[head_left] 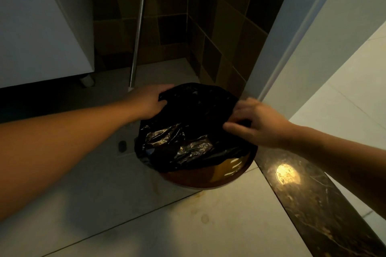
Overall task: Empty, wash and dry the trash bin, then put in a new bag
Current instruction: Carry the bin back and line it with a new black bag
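A: Where's the grip?

B: Left hand holds the crinkled black plastic bag at its far rim; right hand, blurred, seems to pinch the near edge.

A: Risks?

B: Bag could tear, spilling into the round brown bin. Wall and dark stone threshold crowd the right; open floor lies left.

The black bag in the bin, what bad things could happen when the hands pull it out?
The black bag is gripped only at its edges by the left hand and right hand, so the thin plastic might tear. The trash bin could tip or lift along with it. The metal pole leaning just behind might get knocked over.
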